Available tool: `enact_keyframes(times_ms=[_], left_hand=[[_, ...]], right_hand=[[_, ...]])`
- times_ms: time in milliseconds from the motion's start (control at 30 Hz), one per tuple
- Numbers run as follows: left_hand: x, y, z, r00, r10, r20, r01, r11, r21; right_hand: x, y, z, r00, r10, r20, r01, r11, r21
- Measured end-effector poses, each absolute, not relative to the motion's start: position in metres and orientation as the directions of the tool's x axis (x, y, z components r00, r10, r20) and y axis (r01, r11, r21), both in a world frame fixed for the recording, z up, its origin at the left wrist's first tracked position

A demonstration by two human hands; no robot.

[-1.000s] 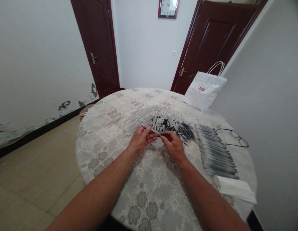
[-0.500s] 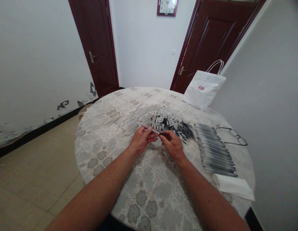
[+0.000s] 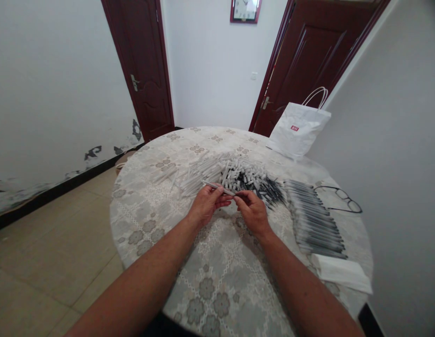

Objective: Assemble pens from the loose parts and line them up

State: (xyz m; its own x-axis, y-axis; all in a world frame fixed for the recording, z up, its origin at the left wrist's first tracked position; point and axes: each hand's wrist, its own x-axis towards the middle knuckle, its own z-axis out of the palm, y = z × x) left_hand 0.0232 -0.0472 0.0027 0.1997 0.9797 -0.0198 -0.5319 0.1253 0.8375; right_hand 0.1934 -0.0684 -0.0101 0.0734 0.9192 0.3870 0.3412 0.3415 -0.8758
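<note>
A slim pen (image 3: 224,190) lies slantwise between my two hands, above the near edge of a heap of parts. My left hand (image 3: 206,203) pinches its barrel between thumb and fingers. At the pen's right end, my right hand (image 3: 251,208) closes thumb and fingertips on it; the tip there is partly hidden. Clear pen barrels (image 3: 199,174) are heaped just beyond my left hand. Pale caps (image 3: 243,167) and dark pen parts (image 3: 271,189) spread beyond my right hand.
A row of pens (image 3: 314,217) lies to the right, with eyeglasses (image 3: 344,199) beside it. Nearer stands a folded white paper or cloth (image 3: 342,272). A white paper bag (image 3: 298,128) stands at the back right of the round table covered by a patterned tablecloth (image 3: 143,234).
Both hands stay almost in place, still holding the pen. The right fingertips have shifted very slightly at the pen's end, and the whole view has moved a little.
</note>
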Motion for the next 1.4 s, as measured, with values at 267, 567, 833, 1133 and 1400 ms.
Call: enact_keyframes(times_ms=[267, 567, 833, 1133, 1400], left_hand=[[0.022, -0.049, 0.005, 0.259, 0.966, -0.013, -0.522, 0.151, 0.839], [0.021, -0.045, 0.002, 0.203, 0.979, -0.019, -0.539, 0.128, 0.833], [0.021, -0.046, 0.0, 0.283, 0.959, -0.011, -0.527, 0.165, 0.834], [0.024, -0.046, -0.003, 0.265, 0.964, -0.023, -0.513, 0.161, 0.843], [0.024, -0.048, 0.0, 0.266, 0.963, -0.038, -0.522, 0.177, 0.834]], right_hand=[[0.197, -0.071, -0.005, -0.005, 0.947, 0.32, 0.409, 0.294, -0.864], [0.197, -0.072, -0.009, 0.013, 0.894, 0.449, 0.438, 0.398, -0.806], [0.197, -0.076, -0.004, -0.067, 0.902, 0.426, 0.562, 0.387, -0.731], [0.2, -0.076, -0.011, -0.054, 0.877, 0.477, 0.552, 0.424, -0.718], [0.2, -0.073, -0.019, -0.028, 0.895, 0.445, 0.608, 0.369, -0.703]])
